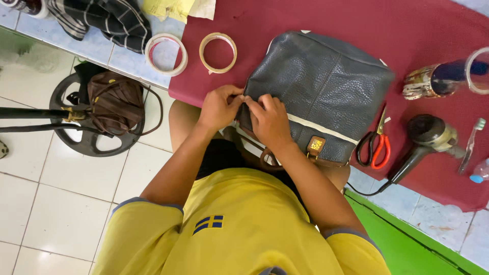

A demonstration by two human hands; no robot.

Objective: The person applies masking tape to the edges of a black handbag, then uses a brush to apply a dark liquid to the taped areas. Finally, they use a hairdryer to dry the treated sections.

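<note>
A dark grey pebbled leather bag lies on a maroon cloth that covers a tiled counter. A pale strip runs along the bag's near edge, beside a gold clasp and a brown strap. My left hand and my right hand meet at the bag's near left corner. The fingertips of both pinch the edge there. What sits between the fingertips is hidden.
Two tape rolls lie left of the bag. To its right are scissors with a red and a black handle, a hair dryer, a toothbrush and a jar. A brown bag rests on a black stool on the floor.
</note>
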